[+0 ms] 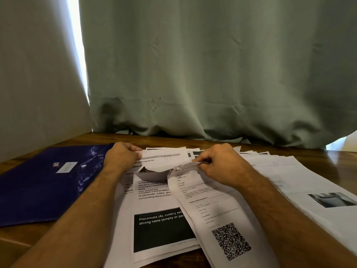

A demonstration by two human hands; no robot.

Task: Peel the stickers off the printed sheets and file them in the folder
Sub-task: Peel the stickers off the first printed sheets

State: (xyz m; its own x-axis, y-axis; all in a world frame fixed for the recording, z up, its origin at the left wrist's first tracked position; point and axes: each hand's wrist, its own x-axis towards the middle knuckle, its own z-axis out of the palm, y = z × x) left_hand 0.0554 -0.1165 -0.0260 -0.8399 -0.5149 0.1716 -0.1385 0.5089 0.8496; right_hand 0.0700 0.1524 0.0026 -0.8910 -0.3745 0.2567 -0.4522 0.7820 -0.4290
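Nearest the lens, white printed sheets (166, 206) fanned beside a closed blue plastic folder (48, 182) on a wooden table (17, 246). Left hand (121, 157) pinching a thin white sticker strip (162, 157); right hand (218, 163) pinching the crumpled top edge. Likely light, flimsy, tear-prone; best gripped at the corner.

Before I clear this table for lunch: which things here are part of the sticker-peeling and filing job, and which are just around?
In the job:
- left hand and right hand, both pinching the curled strip
- sheet with the QR code
- sheet with the black block
- spread of other printed sheets
- blue folder

Just around:
- green curtain
- wooden table
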